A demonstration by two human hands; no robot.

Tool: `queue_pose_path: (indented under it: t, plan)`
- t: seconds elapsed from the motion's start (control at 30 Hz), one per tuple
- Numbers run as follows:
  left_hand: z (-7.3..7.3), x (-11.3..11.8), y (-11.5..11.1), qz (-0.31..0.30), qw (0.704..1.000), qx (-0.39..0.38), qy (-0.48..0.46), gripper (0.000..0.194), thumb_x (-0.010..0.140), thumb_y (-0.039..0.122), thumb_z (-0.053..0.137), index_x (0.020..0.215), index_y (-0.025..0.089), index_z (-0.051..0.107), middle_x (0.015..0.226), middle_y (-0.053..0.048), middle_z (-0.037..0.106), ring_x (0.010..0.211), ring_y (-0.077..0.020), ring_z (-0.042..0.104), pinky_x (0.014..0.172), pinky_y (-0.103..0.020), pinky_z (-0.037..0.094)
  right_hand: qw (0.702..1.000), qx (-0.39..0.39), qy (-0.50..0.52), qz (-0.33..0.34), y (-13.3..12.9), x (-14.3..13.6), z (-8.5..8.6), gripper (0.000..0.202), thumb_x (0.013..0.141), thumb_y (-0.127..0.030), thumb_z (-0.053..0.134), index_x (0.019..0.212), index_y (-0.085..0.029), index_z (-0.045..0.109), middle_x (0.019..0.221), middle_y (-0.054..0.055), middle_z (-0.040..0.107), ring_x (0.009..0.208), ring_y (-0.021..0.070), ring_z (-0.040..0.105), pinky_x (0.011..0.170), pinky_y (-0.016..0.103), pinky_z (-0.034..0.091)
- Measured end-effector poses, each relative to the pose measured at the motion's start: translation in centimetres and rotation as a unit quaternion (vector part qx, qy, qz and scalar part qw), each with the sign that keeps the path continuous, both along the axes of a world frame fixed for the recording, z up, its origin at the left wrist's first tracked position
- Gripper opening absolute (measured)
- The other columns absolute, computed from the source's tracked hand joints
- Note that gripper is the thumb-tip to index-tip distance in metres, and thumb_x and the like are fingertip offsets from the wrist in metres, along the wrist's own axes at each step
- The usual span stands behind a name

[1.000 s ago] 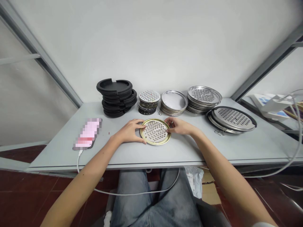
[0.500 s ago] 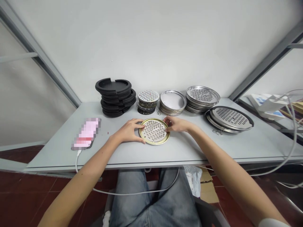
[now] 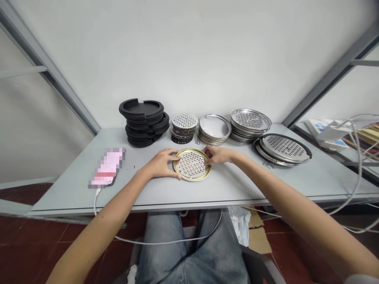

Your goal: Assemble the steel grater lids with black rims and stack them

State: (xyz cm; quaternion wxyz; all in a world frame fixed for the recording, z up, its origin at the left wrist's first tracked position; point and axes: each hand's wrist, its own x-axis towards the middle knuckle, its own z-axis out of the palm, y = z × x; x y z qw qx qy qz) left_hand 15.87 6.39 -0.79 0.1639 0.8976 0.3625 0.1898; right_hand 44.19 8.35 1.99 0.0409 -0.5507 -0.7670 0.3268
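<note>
At the left end of the grey worktop (image 3: 166,195) a phone (image 3: 108,169) lies aslant, its top end leaning toward the back edge and its bottom end, where a white cable (image 3: 95,200) plugs in, toward the front left corner. To the right, near the back edge, rises an uneven stack of black rings (image 3: 141,125), the topmost with a notch in its far side. Nearer the front edge, the left hand (image 3: 162,164) is half open, thumb and fingers spread around the left side of a gold-rimmed dish (image 3: 192,180), one fingertip on the perforated disc (image 3: 192,164) inside it. Disc and dish lie flat around the middle of the worktop, between its back and front edges, the disc's holed face up; both are round, so neither shows a long axis. Behind them stand a short stack of small perforated discs (image 3: 184,121), a wire clip (image 3: 197,140) and a stack of shallow metal lids (image 3: 215,125). The right hand (image 3: 219,154) is nearly closed, pinching the right side of the dish, thumb at the disc's edge. Farther right, large perforated trays (image 3: 250,120) are piled by the back edge, and a dark-rimmed perforated plate (image 3: 286,148) tops a low pile nearer the right end
</note>
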Motion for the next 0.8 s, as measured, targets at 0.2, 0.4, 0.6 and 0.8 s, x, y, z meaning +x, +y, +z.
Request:
queue_pose_path:
  t: [0.2,0.4,0.6,0.8]
  plan:
    - [0.0,-0.1,0.0,-0.001,1.0,-0.003,-0.001,0.079,0.052,0.065,0.082,0.118,0.023,0.069,0.136,-0.012,0.054,0.124,-0.0348,0.05,0.108,-0.049,0.037,0.994,-0.048,0.102,0.008,-0.1,1.3,-0.3,0.035,0.068,-0.024,0.069,0.101,-0.017,0.059,0.086,0.003,0.065,0.079,0.0183,0.06,0.069,0.026,0.049]
    - [0.1,-0.1,0.0,-0.007,1.0,-0.001,-0.001,0.076,0.054,0.064,0.082,0.116,0.022,0.071,0.137,-0.013,0.054,0.125,-0.0335,0.05,0.108,-0.048,0.037,0.991,-0.021,0.131,-0.011,-0.1,1.2,-1.0,0.03,0.08,-0.042,0.06,0.096,-0.017,0.061,0.082,0.002,0.064,0.07,0.0152,0.055,0.065,0.027,0.045]
    - [0.1,-0.1,-0.1,-0.007,1.0,0.001,-0.012,0.068,0.054,0.061,0.083,0.11,0.023,0.073,0.137,-0.012,0.055,0.124,-0.0339,0.051,0.107,-0.048,0.039,0.987,0.106,0.097,-0.072,0.0,0.5,-3.5,0.022,0.077,-0.037,0.063,0.087,-0.018,0.061,0.071,0.0,0.061,0.064,0.0129,0.054,0.059,0.023,0.041]
    - [0.1,-0.1,-0.1,-0.002,1.0,-0.006,-0.002,0.072,0.055,0.062,0.083,0.116,0.025,0.07,0.138,-0.012,0.054,0.126,-0.0344,0.049,0.108,-0.049,0.037,0.984,0.12,0.102,-0.083,0.0,0.8,-4.3,0.019,0.074,-0.033,0.067,0.086,-0.019,0.062,0.07,-0.001,0.063,0.062,0.0121,0.055,0.058,0.022,0.041]
